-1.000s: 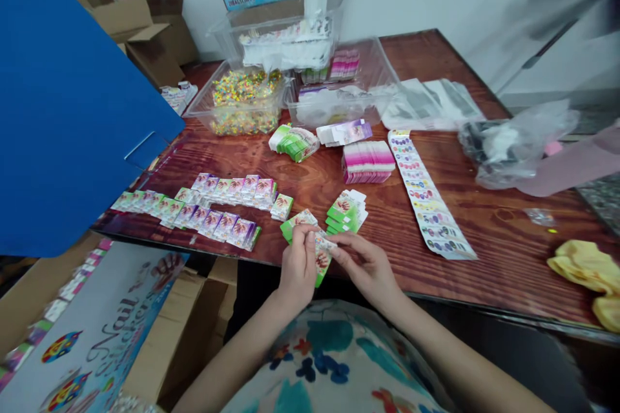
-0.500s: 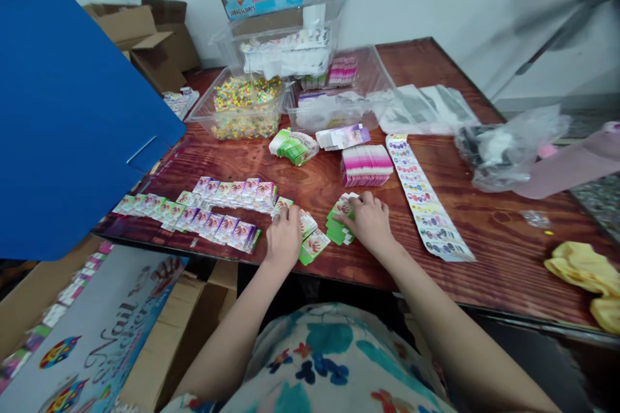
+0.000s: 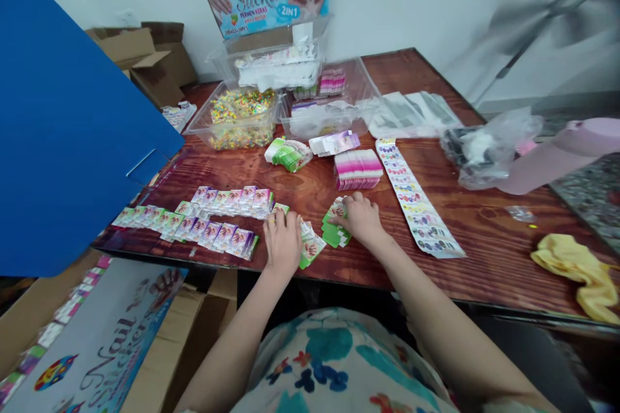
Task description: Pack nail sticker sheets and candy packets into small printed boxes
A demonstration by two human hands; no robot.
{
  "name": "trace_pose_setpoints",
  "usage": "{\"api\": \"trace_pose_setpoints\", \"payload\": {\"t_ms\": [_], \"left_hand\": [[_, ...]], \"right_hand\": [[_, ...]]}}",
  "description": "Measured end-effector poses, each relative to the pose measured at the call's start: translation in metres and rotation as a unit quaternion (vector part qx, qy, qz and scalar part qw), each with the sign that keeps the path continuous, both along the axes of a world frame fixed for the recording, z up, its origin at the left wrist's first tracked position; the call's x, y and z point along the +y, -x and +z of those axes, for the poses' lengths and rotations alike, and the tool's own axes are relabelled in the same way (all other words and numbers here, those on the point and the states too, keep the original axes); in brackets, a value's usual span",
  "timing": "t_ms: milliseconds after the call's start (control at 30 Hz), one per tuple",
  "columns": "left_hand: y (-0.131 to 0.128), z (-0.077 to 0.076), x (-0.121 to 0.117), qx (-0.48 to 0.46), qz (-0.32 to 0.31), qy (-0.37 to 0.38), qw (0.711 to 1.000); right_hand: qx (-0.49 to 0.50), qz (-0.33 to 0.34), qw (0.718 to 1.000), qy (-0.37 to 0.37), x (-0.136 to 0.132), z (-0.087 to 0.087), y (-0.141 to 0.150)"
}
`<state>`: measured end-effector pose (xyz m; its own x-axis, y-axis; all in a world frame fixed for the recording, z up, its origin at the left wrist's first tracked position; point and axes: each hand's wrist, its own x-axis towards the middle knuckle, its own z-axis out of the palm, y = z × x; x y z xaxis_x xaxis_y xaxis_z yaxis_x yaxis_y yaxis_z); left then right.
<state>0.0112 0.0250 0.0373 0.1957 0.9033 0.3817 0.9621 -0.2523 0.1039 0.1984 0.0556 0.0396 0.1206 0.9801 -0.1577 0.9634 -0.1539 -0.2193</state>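
My left hand (image 3: 282, 242) rests palm down at the table's front, fingers lowered between the packet rows and a few green-and-white packets (image 3: 312, 248) beside it. A small green packet (image 3: 281, 208) shows just past its fingertips. No item shows in this hand. My right hand (image 3: 361, 218) is at a loose pile of flat green-and-white cartons (image 3: 334, 235), with thumb and fingers closed on its upper edge. Left of my hands lie overlapping rows of small purple, green and pink nail-sticker packets (image 3: 213, 235).
Behind stand a pink-and-white card stack (image 3: 357, 171), green cartons (image 3: 289, 155), purple cartons (image 3: 334, 142) and a clear tub of colourful candy (image 3: 237, 119). A sticker strip (image 3: 416, 197) lies right, near a pink bottle (image 3: 562, 155) and yellow cloth (image 3: 576, 271). A blue panel (image 3: 72, 129) blocks the left.
The packet I held in both hands near the table edge is down with the green-and-white packets. My left hand moved left; my right hand went right and forward to the green carton pile.
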Motion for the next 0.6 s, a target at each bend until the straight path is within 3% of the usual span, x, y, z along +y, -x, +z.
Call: {"api": "trace_pose_setpoints", "payload": {"t_ms": [167,333,467,600], "left_hand": [[-0.004,0.001,-0.005,-0.039,-0.057,-0.021,0.997],[-0.018,0.013,-0.004,-0.072,-0.130,-0.007,0.989],[-0.043,0.019,0.007,-0.081,-0.177,0.077,0.978],[-0.066,0.025,0.022,-0.126,-0.203,0.187,0.953]], "right_hand": [[0.063,-0.026,0.998,0.007,0.012,-0.003,-0.008],[0.079,-0.033,0.994,-0.066,0.007,-0.008,-0.014],[0.154,-0.022,0.971,-0.182,-0.008,-0.008,-0.019],[0.278,-0.006,0.920,-0.275,-0.024,-0.003,-0.029]]}}
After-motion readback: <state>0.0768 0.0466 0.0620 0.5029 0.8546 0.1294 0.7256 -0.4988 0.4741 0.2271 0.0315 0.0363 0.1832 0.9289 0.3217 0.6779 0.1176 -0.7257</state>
